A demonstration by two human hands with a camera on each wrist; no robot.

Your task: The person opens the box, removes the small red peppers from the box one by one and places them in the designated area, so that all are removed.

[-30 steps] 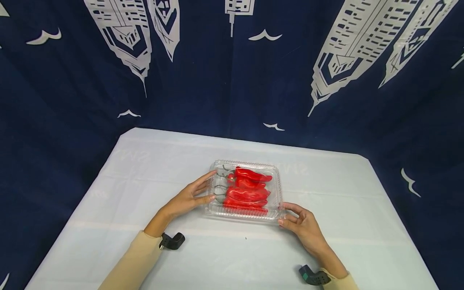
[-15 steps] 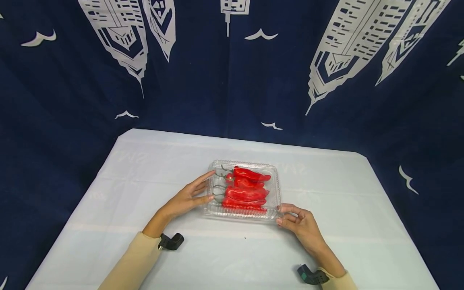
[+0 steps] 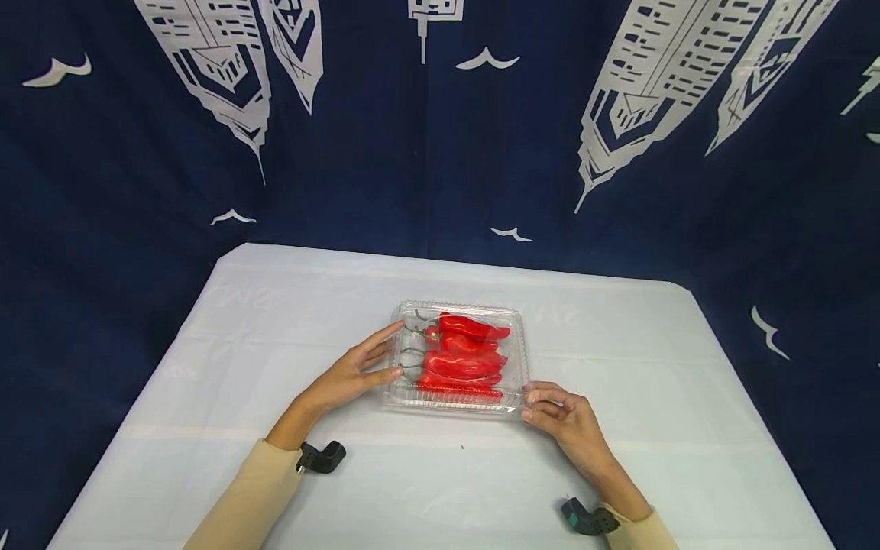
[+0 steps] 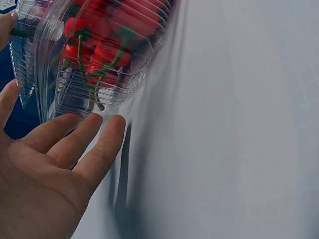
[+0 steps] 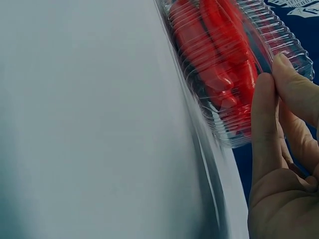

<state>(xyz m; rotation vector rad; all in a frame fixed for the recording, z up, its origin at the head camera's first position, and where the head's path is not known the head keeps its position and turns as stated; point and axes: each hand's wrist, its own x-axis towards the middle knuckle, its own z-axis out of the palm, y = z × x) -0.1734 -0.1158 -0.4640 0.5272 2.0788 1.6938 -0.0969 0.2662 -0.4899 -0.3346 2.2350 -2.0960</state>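
Note:
A clear plastic clamshell container (image 3: 516, 359) lies on the white table with its lid down. Several red peppers (image 3: 464, 364) with green stems show through it, stems toward the left. My left hand (image 3: 354, 376) is at the container's left side, its fingers extended and spread; in the left wrist view the fingertips (image 4: 115, 124) touch or nearly touch the ribbed wall. At the front right corner, my right hand (image 3: 574, 424) pinches the rim between thumb and index finger, as the right wrist view shows at the thumb (image 5: 284, 64). The container's underside is hidden.
White cloth covers the table (image 3: 440, 489), with a tiny dark speck in front of the container. Behind hangs a dark blue curtain (image 3: 385, 168) printed with white buildings and birds. Each wrist wears a black camera (image 3: 323, 457).
The head view shifts slightly, so everything sits a little farther left in it. Both hands keep their places at the container, which has not visibly moved on the table.

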